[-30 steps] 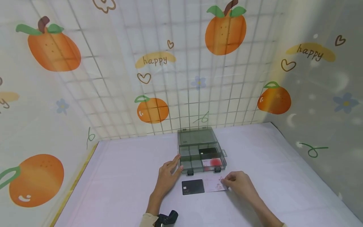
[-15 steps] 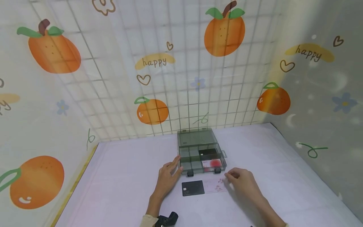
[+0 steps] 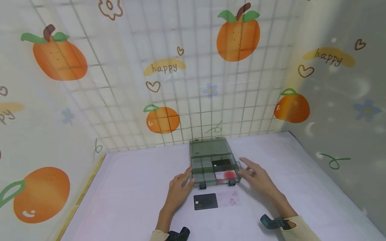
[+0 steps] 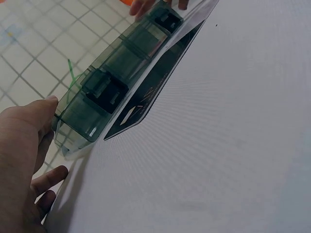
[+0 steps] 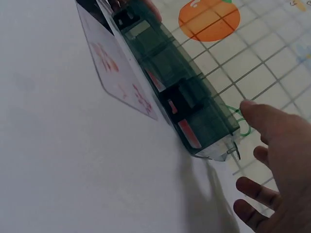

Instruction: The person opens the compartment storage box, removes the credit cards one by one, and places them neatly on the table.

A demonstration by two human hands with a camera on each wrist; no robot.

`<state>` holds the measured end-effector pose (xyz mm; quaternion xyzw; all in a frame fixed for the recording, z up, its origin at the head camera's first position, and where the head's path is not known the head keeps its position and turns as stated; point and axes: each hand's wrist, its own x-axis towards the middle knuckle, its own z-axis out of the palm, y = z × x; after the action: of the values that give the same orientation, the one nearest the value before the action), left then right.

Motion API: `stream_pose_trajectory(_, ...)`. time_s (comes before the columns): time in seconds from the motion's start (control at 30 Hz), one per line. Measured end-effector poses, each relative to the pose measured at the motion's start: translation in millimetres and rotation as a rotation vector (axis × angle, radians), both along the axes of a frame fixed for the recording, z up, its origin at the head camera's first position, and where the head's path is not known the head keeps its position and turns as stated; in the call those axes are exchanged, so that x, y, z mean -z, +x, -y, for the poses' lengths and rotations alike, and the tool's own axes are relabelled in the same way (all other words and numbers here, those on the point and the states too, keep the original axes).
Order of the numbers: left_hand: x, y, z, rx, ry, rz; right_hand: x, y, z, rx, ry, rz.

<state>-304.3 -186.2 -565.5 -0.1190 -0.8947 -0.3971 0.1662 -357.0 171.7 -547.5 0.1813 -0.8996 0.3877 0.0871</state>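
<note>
Box: opened on the white tabletop (image 3: 135, 194); box (image 3: 197, 176) set slightly right of the middle of the back edge, its lid (image 3: 211, 147) folded back toward that edge.

Left hand: left hand (image 3: 178, 190) held at the box's left side; fingers (image 3: 187, 171) extended and relaxed, left wall touched by fingertips, thumb near the front-left box corner. Nothing gripped.

Right hand: right hand (image 3: 260, 180) held at the box's right side; fingers spread, slightly bent, nothing gripped. Right wall seen just beside thumb and index tips; in the wrist view a gap appears there, so contact cannot be confirmed.

Box vs fingers: box located between both hands, left fingers against it, right fingers near it.

Box contents: inner black card (image 3: 221, 164) laid in the back-right compartment; red card (image 3: 227, 175), white with a red disc, laid in the front-right one.

Latches: left latch (image 3: 203, 185) and right latch (image 3: 232, 182), both black, mounted on the front wall.

Loose cards: VIP card (image 3: 205, 201) and pink card (image 3: 228, 198) laid flat side by side in front of the box, toward the tabletop's front edge; pink card on the right, flower-printed.

Wrists: black device (image 3: 178, 234) worn on the left, dark device (image 3: 272, 222) on the right; pale sleeves (image 3: 301, 231) seen.

Backdrop: cloth (image 3: 193, 30) hung behind, printed with oranges and "happy".
</note>
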Motion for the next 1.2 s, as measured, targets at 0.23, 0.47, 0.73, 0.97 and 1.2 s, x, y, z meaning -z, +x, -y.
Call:
stream_pose_trajectory(0.23, 5.4, -2.3, -5.2, 0.002, -0.016, 0.003, 0.8, -10.0, -4.2, -0.089, 0.067, -0.038)
stream_pose_trajectory(0.47, 0.6, -5.2, -6.8, -0.015, 0.070, -0.037, 0.0, -13.6, -7.9, -0.142, 0.063, -0.036)
stream_pose_trajectory(0.73, -16.3, -4.9, -14.5, -0.033, 0.105, -0.139, 5.8, -14.8, -4.2, -0.142, 0.003, -0.001)
stream_pose_trajectory(0.97, -32.8, -7.7, -39.9, 0.078, -0.372, -0.189, 9.1, -16.3, -2.0, -0.133, 0.017, -0.010)
stream_pose_trajectory(1.2, -44.1, -16.3, -67.1, 0.176, -0.679, -0.048, 10.7, -17.4, 0.9, -0.155, 0.001, 0.000)
